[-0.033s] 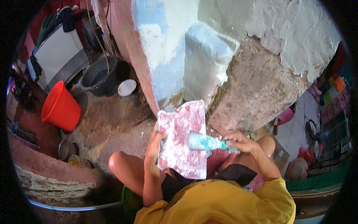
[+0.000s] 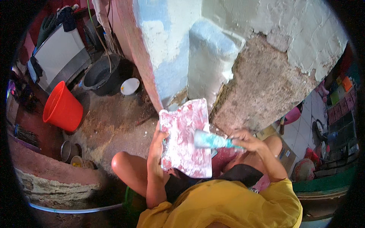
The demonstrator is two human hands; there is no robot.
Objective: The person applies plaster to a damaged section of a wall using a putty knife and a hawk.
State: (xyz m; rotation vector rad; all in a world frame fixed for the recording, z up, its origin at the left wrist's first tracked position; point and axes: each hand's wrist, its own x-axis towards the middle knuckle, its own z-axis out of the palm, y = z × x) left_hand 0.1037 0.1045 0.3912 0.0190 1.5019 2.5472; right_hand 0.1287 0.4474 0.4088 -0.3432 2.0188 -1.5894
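My left hand (image 2: 156,147) grips the left edge of a flat reddish board (image 2: 184,117) smeared with white paste, thumb on top. In my right hand (image 2: 247,140) is the handle of a putty knife (image 2: 213,140) with a paste-smeared turquoise handle. Its wide blade, blurred by motion, lies over the right part of the board; whether it touches the paste I cannot tell. Beyond the board stands a wall corner (image 2: 209,68) with white and pale blue coating. To its right, the wall has a bare, rough patch (image 2: 266,83) with broken plaster edges.
A red bucket (image 2: 64,108), a black tub (image 2: 100,78) and a white bowl (image 2: 130,86) stand on the floor at the left. Nearer are a metal pot (image 2: 69,151) and a small pail (image 2: 81,162). A pink container (image 2: 292,115) is on the tiles at the right.
The board has shifted slightly away from me. The putty knife has moved a little to the right across it, still in my right hand.
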